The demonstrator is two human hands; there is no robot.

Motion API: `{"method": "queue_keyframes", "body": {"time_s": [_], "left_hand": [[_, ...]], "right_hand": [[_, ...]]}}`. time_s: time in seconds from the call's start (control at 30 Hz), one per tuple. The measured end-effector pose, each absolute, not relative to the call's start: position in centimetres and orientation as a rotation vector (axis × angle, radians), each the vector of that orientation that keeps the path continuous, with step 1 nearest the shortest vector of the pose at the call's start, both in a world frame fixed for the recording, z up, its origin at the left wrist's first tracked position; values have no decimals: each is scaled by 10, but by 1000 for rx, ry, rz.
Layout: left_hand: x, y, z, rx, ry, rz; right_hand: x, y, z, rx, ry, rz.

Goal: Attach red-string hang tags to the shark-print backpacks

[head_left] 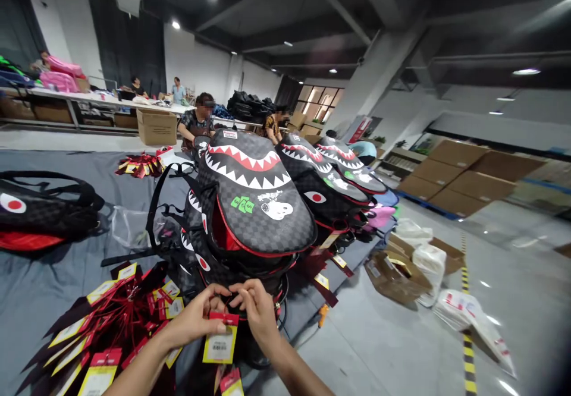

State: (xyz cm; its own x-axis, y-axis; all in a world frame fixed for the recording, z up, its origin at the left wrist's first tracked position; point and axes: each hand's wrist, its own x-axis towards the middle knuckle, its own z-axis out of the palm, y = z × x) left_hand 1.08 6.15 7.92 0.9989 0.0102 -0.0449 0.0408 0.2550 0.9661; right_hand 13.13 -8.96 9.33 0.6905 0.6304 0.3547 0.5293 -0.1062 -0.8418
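A grey checkered backpack (254,200) with a shark-mouth print lies on top of a stack at the table's near edge. My left hand (196,319) pinches a yellow and red hang tag (220,339) by its top. My right hand (259,310) is closed on the tag's string right at the backpack's lower edge, fingertips touching those of the left hand.
A pile of loose hang tags (107,324) lies at the left on the grey table cover (66,277). More shark backpacks (330,176) line up behind. Another backpack (35,211) lies far left. Open cartons and white bags (414,265) sit on the floor at right. Several people work at the back.
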Motion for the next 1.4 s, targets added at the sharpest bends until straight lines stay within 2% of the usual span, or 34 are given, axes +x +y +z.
{"method": "queue_keyframes", "body": {"time_s": [0.33, 0.57, 0.67, 0.87, 0.97, 1.17, 1.4], "left_hand": [[23, 44, 56, 1432, 684, 703], [14, 26, 69, 1815, 464, 890], [13, 22, 70, 2163, 395, 1068], [17, 27, 79, 2174, 312, 801], [15, 30, 86, 2200, 392, 806], [21, 30, 75, 1751, 320, 469], [36, 30, 62, 1523, 478, 458]], "right_hand": [[145, -77, 89, -1645, -1178, 160], [152, -83, 88, -1620, -1277, 199], [151, -87, 95, -1586, -1141, 397], [140, -90, 117, -1411, -569, 925], [142, -90, 120, -1514, -622, 943], [146, -88, 119, -1655, -609, 878], [146, -85, 119, -1665, -711, 947]]}}
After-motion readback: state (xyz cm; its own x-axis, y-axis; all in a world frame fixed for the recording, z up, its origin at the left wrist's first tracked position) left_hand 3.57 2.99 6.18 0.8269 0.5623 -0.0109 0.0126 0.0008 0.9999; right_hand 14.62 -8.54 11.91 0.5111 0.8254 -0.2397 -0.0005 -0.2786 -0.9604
